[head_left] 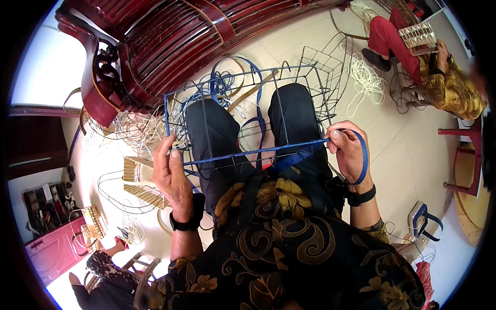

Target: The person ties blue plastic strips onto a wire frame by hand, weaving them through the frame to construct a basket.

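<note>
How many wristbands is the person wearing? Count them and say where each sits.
2. One black wristband on the left wrist, below the left hand; one black wristband on the right wrist, below the right hand.

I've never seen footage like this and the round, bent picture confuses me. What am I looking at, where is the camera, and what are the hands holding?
There is one picture, taken by a wide fisheye camera worn on a person's head and looking down, so straight edges bend near the rim. No machine is involved: the two bare hands belong to the seated wearer. A wire basket frame rests over the knees. The left hand grips the frame's near left corner, and the right hand pinches a blue strap pulled taut along the frame's near edge. On the tiled floor lie more wire frames, loose straps and white cord. A dark red wooden chair stands ahead, and another person sits at upper right.
</note>
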The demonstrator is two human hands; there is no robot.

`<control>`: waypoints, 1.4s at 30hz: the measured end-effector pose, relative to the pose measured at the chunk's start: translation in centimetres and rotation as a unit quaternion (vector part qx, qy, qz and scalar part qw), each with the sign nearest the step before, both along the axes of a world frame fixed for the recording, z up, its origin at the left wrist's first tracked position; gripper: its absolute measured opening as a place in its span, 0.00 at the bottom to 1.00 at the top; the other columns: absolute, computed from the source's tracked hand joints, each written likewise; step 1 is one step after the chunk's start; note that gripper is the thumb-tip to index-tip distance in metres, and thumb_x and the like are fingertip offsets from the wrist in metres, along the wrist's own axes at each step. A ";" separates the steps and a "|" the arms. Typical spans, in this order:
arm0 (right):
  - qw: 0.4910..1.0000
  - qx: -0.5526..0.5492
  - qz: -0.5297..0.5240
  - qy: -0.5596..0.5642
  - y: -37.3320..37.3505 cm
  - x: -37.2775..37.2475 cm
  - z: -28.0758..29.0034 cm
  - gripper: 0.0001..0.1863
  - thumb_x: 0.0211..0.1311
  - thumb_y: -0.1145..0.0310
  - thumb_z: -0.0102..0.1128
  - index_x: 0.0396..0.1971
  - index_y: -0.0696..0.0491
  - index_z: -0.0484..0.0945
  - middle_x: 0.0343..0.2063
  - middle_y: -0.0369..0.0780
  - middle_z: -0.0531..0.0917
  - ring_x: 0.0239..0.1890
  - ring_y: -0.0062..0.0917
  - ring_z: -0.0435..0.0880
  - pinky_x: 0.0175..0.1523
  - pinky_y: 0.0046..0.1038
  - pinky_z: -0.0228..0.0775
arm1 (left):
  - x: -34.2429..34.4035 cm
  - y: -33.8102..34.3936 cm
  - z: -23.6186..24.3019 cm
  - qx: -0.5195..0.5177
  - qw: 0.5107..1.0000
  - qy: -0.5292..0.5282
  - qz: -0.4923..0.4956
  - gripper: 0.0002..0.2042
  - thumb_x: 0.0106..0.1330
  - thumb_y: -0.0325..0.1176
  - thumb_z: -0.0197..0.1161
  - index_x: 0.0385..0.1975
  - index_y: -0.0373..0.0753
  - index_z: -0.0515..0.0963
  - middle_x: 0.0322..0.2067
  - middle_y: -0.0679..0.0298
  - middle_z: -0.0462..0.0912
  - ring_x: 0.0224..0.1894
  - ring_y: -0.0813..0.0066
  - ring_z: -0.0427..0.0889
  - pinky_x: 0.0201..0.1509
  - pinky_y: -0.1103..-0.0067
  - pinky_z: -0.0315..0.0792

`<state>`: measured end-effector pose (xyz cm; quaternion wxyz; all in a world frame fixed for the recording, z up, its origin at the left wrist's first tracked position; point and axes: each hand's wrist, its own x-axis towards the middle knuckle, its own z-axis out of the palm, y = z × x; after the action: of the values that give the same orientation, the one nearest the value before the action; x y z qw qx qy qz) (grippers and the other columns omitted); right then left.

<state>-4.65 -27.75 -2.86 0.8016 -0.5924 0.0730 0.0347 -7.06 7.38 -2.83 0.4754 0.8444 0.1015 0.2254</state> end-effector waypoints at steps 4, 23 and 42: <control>1.000 0.000 -0.005 0.004 0.2 -0.1 0.0 0.11 0.60 0.71 0.69 0.37 0.63 0.82 0.27 0.42 0.83 0.23 0.18 0.75 0.31 0.19 0.67 | -0.1 -0.3 0.3 0.012 1.000 0.009 0.009 0.15 0.71 0.29 0.51 0.51 0.32 0.79 0.48 0.58 0.82 0.40 0.75 0.79 0.44 0.79 0.72; 0.999 -0.018 0.043 0.013 1.0 5.6 1.3 0.12 0.61 0.65 0.68 0.32 0.60 0.81 0.24 0.38 0.79 0.21 0.13 0.66 0.26 0.17 0.52 | 5.7 2.1 1.2 -0.078 0.992 0.069 -0.066 0.15 0.72 0.30 0.52 0.54 0.33 0.77 0.49 0.59 0.82 0.52 0.73 0.79 0.51 0.78 0.72; 0.992 -0.058 0.083 -0.075 1.0 12.1 4.8 0.13 0.67 0.65 0.63 0.43 0.59 0.82 0.27 0.36 0.80 0.17 0.08 0.58 0.22 0.13 0.47 | 10.3 6.0 1.3 -0.212 0.968 0.034 -0.132 0.19 0.70 0.28 0.58 0.60 0.34 0.73 0.57 0.56 0.76 0.59 0.70 0.75 0.55 0.75 0.74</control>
<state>7.48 -26.77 1.91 0.7635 -0.6427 -0.0347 0.0521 3.28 13.34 -1.53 0.6654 0.7373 0.0503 0.1049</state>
